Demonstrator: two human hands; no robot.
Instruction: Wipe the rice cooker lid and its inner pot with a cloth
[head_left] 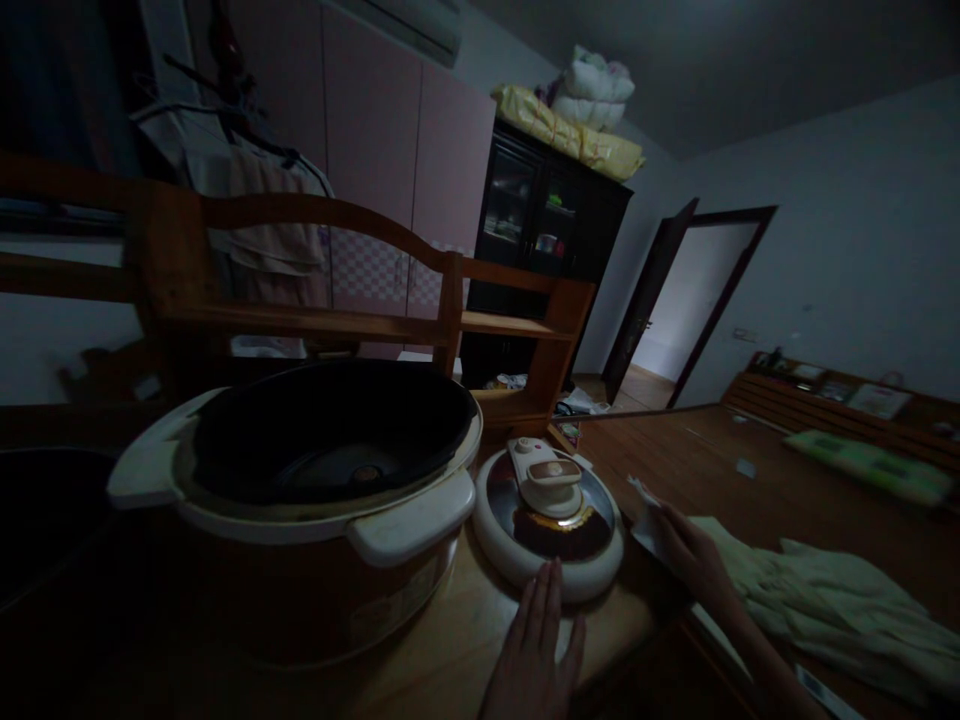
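Note:
A large cooker pot [300,530] with white side handles and a dark inner pot [352,440] stands uncovered on the wooden tabletop. To its right lies the round cooker lid [495,540], pale-rimmed with a shiny centre and a raised handle on top. My left hand [532,645] rests with stretched fingers at the lid's near edge, fingertips at the rim, holding nothing. Off the lid's right side, my right hand [686,545] has its fingers closed on a thin white cloth [649,522]; whether it is fabric or tissue is hard to see in the dim light.
A wooden shelf rail [322,320] rises behind the pot. At the right, rumpled pale clothing [832,600] lies on a brown surface [675,450]. Beyond are a pink wardrobe [375,150], a dark cabinet [562,210] and an open door [649,300]. A dark vessel [52,520] sits at far left.

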